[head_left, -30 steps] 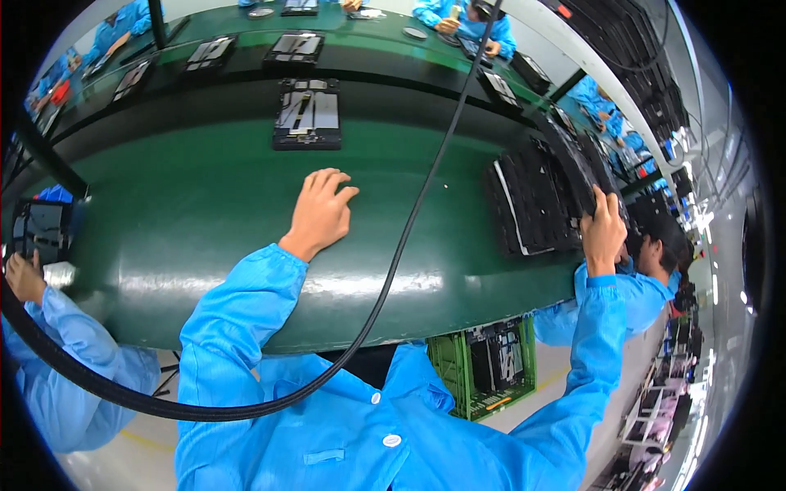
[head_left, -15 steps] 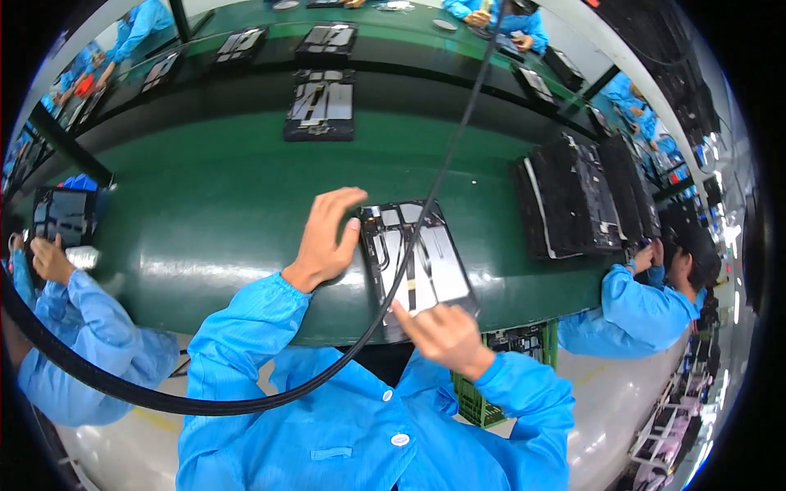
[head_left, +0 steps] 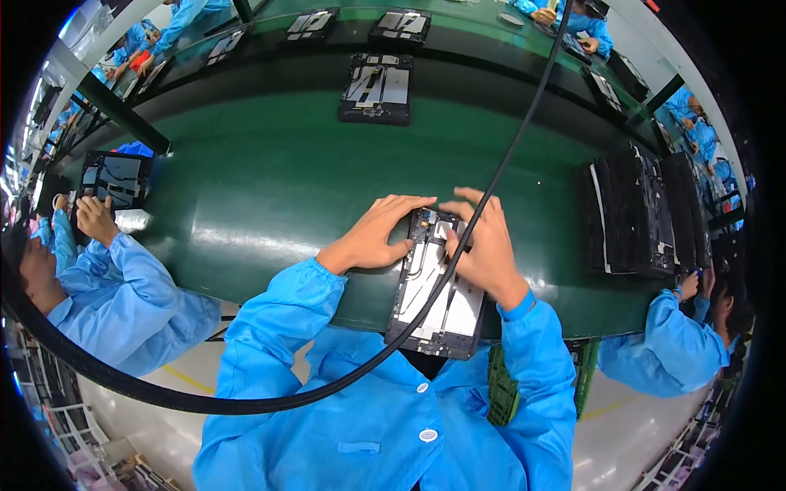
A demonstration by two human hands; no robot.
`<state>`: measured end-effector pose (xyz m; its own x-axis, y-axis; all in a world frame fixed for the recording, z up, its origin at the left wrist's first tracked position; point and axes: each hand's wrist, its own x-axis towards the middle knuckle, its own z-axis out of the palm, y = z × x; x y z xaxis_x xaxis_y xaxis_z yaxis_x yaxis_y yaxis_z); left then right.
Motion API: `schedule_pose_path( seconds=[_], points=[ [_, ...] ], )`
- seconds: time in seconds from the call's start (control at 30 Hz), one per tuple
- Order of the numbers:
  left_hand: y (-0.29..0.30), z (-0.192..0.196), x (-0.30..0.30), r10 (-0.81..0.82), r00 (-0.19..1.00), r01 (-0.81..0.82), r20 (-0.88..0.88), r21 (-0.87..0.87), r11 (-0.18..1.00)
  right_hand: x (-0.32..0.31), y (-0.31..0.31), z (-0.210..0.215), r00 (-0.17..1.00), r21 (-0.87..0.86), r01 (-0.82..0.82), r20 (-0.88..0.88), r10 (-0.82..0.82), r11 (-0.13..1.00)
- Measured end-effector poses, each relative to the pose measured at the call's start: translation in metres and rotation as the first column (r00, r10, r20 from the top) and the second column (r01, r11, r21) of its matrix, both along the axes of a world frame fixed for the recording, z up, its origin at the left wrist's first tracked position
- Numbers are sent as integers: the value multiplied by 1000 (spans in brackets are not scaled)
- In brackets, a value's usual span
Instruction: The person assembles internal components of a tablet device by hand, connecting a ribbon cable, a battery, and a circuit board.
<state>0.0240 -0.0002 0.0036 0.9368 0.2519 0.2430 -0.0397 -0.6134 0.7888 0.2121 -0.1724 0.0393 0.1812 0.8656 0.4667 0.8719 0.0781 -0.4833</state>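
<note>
An opened tablet point(head_left: 426, 274), its silver battery panels and black ribbon cables exposed, lies near the front edge of the green bench, with its near end toward my body. My left hand point(head_left: 372, 236) is at its upper left corner, fingers stretched out and thumb tip at the left edge. Over the upper right part is my right hand point(head_left: 490, 254), with fingers apart and slightly bent. Its fingertips and thumb are at the far end, and nothing shows held in them. My right hand hides part of the tablet, and a black cable point(head_left: 434, 296) crosses in front of it.
Another opened tablet point(head_left: 377, 88) lies farther back on the green bench point(head_left: 270, 180). A row of tablets stands upright in black trays point(head_left: 634, 217) at the right. Co-workers point(head_left: 139, 286) in blue sit on both sides. A green crate point(head_left: 502, 389) is below the bench edge.
My right hand has gone from the tablet's near end to its far end. My left hand has come to the tablet's upper left corner. The whole view has shifted.
</note>
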Motion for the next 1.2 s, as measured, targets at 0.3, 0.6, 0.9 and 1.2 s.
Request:
schedule_pose_path(
  seconds=[0.3, 0.6, 0.9, 1.2],
  points=[
    [7, 1, 6, -90, 993, 88, -69, -36, 995, 15, 13, -30, 983, 18, 11, -183, -7, 1000],
    [12, 3, 6, -136, 981, 131, -138, -49, 990, 17, 11, -32, 949, -56, 81, -302, -94, 995],
    [10, 7, 7, -130, 978, 121, -165, -65, 991, 18, 13, -39, 964, 3, 80, -256, -76, 997],
    [11, 11, 9, -154, 968, 142, -199, -73, 987, 18, 11, -38, 957, 1, 97, -274, -93, 995]
  ],
)
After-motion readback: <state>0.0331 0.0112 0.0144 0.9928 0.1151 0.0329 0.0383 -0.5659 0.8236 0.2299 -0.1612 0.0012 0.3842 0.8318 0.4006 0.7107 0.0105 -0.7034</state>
